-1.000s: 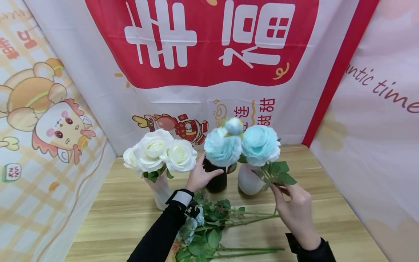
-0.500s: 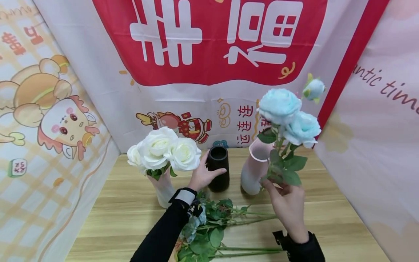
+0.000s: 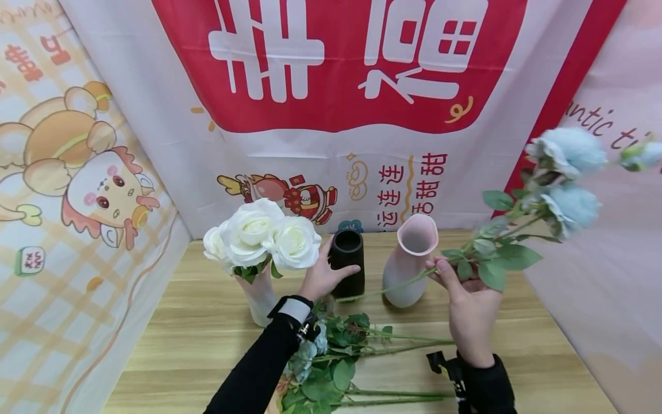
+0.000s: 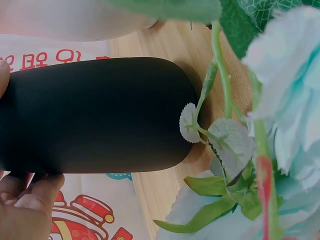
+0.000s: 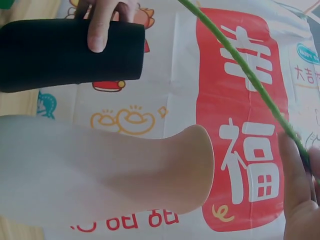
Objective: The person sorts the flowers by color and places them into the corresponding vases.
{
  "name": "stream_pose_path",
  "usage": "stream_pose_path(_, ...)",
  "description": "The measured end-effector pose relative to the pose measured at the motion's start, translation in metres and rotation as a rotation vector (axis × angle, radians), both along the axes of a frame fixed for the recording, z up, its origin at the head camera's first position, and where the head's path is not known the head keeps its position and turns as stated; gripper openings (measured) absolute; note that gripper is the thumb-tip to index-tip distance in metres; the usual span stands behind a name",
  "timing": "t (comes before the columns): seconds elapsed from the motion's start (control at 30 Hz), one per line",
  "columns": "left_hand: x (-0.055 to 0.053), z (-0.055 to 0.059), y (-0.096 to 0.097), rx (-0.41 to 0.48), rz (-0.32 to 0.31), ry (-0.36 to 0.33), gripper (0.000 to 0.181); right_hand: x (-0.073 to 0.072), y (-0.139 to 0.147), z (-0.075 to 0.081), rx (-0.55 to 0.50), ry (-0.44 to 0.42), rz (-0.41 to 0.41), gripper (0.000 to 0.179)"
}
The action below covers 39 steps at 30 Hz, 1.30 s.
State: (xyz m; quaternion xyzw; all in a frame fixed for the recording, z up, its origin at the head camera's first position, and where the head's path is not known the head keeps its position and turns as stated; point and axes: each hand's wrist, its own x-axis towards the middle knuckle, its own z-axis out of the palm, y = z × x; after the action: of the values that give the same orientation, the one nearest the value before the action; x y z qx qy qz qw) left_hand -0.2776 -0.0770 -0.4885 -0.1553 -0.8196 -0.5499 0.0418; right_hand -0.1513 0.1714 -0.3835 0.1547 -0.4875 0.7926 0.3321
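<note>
My left hand (image 3: 326,276) holds a black vase (image 3: 349,282) upright, its fingers on one side and thumb on the other, as the left wrist view also shows. My right hand (image 3: 473,313) pinches the green stem (image 5: 245,65) of a light-blue artificial flower (image 3: 571,210). Its blooms tilt away to the right, and the bare stem end points left, low in front of the vases. Between my hands stands a pink-and-grey vase (image 3: 411,267) with its mouth facing up.
A vase (image 3: 258,299) with white roses (image 3: 258,236) stands left of my left hand. More flowers with green stems (image 3: 398,397) lie at the table's front. Printed cloths (image 3: 336,103) hang behind and at both sides of the wooden table (image 3: 170,345).
My right hand has drawn the blue flower rightward, away from above the vases, and tipped its blooms to the right. The pink-and-grey vase now shows fully. My left hand stays on the black vase.
</note>
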Motion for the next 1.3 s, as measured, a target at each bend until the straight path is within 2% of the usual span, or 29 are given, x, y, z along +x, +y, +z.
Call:
stream_pose_path(0.07, 0.000, 0.000, 0.000, 0.013, -0.008, 0.008, 0.093, -0.002, -0.002, 0.000, -0.062, 0.011, -0.030, 0.053)
stream_pose_path(0.27, -0.003, -0.002, 0.000, 0.019, -0.015, 0.037, 0.094, -0.008, -0.007, -0.004, -0.162, -0.002, -0.139, 0.060)
stream_pose_path(0.4, -0.004, -0.005, 0.000, 0.012, -0.006, 0.026, 0.093, -0.015, -0.009, -0.004, -0.232, 0.029, -0.210, 0.057)
stream_pose_path(0.5, -0.003, -0.005, 0.000, 0.016, 0.002, 0.016, 0.094, -0.021, -0.011, -0.006, -0.235, 0.034, -0.258, 0.054)
stream_pose_path(0.6, -0.002, -0.004, 0.000, 0.016, 0.007, 0.012, 0.095, -0.025, -0.015, -0.008, -0.239, 0.012, -0.263, 0.058)
stream_pose_path(0.77, -0.001, -0.002, 0.001, -0.002, 0.016, -0.006, 0.096, -0.030, -0.025, -0.013, -0.201, -0.022, -0.222, 0.067)
stream_pose_path(0.87, 0.000, -0.001, 0.002, 0.000, 0.008, -0.015, 0.096, -0.033, -0.029, -0.013, -0.195, -0.018, -0.211, 0.064)
stream_pose_path(1.07, 0.000, -0.001, 0.001, 0.016, 0.013, -0.022, 0.096, -0.038, -0.035, -0.012, -0.074, -0.017, -0.219, 0.050)
stream_pose_path(1.2, -0.002, -0.002, -0.001, 0.013, 0.016, -0.014, 0.096, -0.041, -0.043, -0.006, -0.013, -0.008, -0.220, 0.050)
stream_pose_path(1.3, -0.002, -0.002, 0.000, 0.022, 0.010, 0.004, 0.095, -0.040, -0.051, 0.005, 0.091, 0.009, -0.262, 0.049)
